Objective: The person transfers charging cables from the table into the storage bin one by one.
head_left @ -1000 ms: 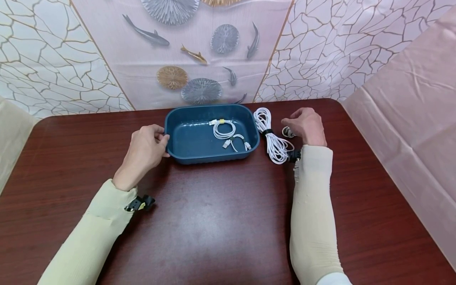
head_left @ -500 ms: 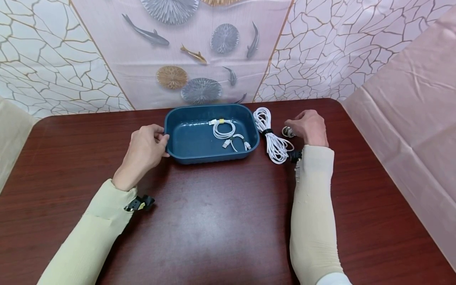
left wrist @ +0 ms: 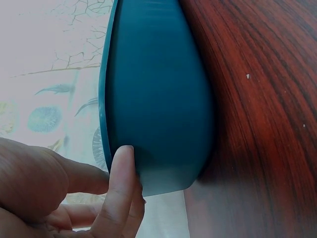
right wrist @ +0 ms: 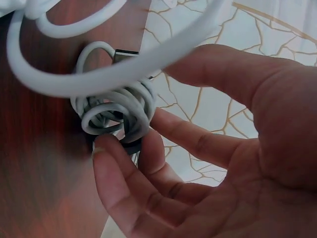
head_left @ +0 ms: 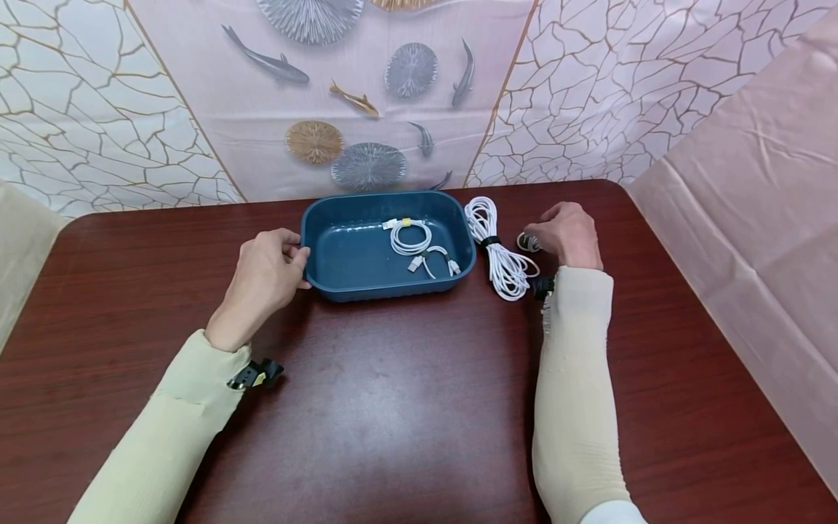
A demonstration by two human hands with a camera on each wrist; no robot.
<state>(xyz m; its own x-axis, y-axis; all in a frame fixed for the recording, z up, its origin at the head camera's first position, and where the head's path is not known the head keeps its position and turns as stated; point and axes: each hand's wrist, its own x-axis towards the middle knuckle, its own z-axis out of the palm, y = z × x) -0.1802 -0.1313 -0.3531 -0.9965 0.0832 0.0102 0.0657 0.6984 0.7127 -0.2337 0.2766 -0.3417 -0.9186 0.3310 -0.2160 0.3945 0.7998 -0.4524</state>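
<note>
In the head view my left hand is at the left end of a dark blue plastic bin and grips its rim. The left wrist view shows fingertips pressed on the outer wall. My right hand is at a small coiled grey-white cable on the table, right of the bin. Its fingers curl round the coil in the right wrist view; the thumb tip is partly behind a blurred white cable loop. The coil has a metal plug and a dark tie.
A long white cable bundle with a black tie lies between the bin and my right hand. Inside the bin are a coiled white cable with a yellow tie and a shorter white cable. A patterned cloth hangs behind the table.
My right hand has shifted slightly right and down onto the small coiled cable, its fingers drawing in. The left hand and the bin stay in place.
</note>
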